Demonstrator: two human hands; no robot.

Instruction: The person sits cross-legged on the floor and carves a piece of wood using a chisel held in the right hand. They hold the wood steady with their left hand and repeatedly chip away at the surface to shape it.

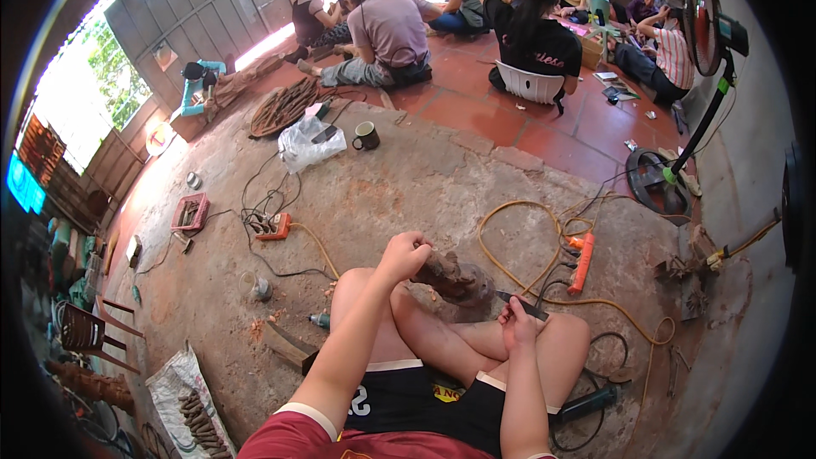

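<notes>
First speaker: What is being worked on, and where is it?
Second speaker: A rough brown piece of wood (455,279), held tilted above the concrete floor (382,178), just in front of the bare crossed legs (438,323) of a seated person.

First: How is it held?
Second: Its upper left end is clamped by the fingers of the left hand (409,255). A dark flat tool (533,309) is gripped in the right hand (517,327), close to the wood's right side. Whether the two touch cannot be told.

First: What could go wrong?
Second: If the wood were rolled or tipped under pressure, the tool could be made to skid, since no clamp is seen. The bare fingers and the right knee (571,336), which is just beside the tool, could then be struck.

First: And farther out?
Second: A yellow cord (481,234) is looped on the floor ahead, near an orange power strip (581,263). Were it snagged by a foot, the strip could be dragged.
</notes>
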